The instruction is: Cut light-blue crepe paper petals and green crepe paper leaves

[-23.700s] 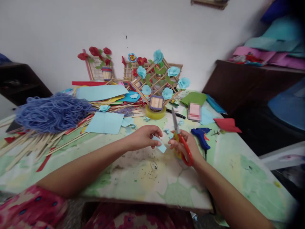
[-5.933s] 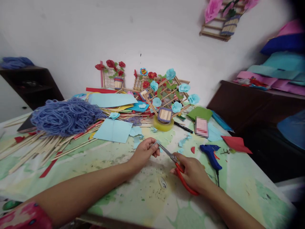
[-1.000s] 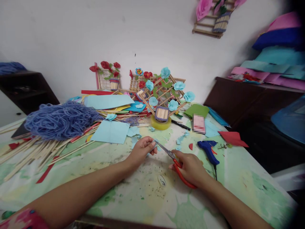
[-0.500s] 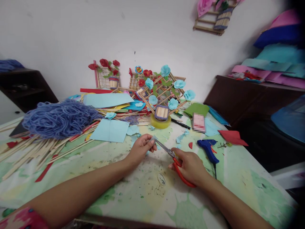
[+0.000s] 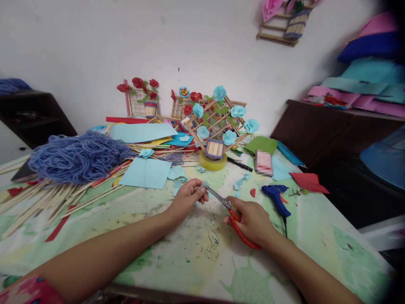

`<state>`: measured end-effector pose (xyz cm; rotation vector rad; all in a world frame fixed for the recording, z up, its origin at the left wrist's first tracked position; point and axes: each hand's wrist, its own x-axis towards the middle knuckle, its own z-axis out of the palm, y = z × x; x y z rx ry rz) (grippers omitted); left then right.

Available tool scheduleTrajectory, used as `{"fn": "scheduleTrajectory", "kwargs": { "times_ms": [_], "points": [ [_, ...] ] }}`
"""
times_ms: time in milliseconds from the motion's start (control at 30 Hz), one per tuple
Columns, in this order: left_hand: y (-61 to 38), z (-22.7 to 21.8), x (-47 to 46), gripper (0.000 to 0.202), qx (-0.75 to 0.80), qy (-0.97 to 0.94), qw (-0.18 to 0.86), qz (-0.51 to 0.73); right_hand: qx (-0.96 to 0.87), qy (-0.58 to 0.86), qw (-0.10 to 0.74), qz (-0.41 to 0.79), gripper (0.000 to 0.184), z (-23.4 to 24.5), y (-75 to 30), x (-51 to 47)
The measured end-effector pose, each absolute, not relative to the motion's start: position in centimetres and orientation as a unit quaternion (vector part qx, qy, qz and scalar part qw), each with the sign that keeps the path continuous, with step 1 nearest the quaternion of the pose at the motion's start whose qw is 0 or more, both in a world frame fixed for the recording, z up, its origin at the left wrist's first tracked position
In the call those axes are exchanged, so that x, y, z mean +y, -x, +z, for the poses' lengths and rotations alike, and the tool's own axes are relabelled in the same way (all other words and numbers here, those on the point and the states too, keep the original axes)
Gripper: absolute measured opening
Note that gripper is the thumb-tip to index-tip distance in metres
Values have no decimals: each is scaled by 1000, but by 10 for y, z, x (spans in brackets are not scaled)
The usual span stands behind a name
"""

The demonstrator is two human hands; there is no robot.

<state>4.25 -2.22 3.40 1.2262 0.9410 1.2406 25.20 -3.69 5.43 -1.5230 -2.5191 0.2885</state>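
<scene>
Many thin wooden sticks [image 5: 34,207] fan out at the far left of our table, with a narrow red strip [image 5: 58,228] lying by their ends. Over them sits a large tangled heap of blue-violet yarn [image 5: 79,156]. Next comes a square light-blue sheet [image 5: 145,174], lying flat with a crease down its middle.

Our left hand [image 5: 191,195] pinches a small scrap of light-blue paper [image 5: 204,185] between thumb and fingers, near the middle of the table and mostly hidden by the fingertips. Behind it we see a yellow tape roll [image 5: 213,163], and at the roll a diamond-shaped stick trellis [image 5: 214,149] bearing pale-blue paper flowers. The tips of our scissors [image 5: 227,204] meet the scrap; we cannot tell how deep they bite. A black pen [image 5: 240,164] lies beyond the blades. Our right hand [image 5: 255,219] is wrapped around the red handles.

Just right of that hand, a blue glue gun [image 5: 276,198] rests on its side, and farther right we have a folded red paper [image 5: 310,182].
</scene>
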Motion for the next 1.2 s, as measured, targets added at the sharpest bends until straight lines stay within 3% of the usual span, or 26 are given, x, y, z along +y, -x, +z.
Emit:
{"fn": "scheduleTrajectory", "kwargs": {
  "times_ms": [500,933,1200],
  "points": [
    [-43,30,-19,24,388,-520,551,525,-846,516,99,89,43,58,-251,-39],
    [-46,27,-14,42,378,-516,554,532,-845,516,100,97,31,57,-250,-40],
    [-46,24,-14,40,377,-520,549,535,-846,508,124,103,31,52,-252,-40]
  ]
}}
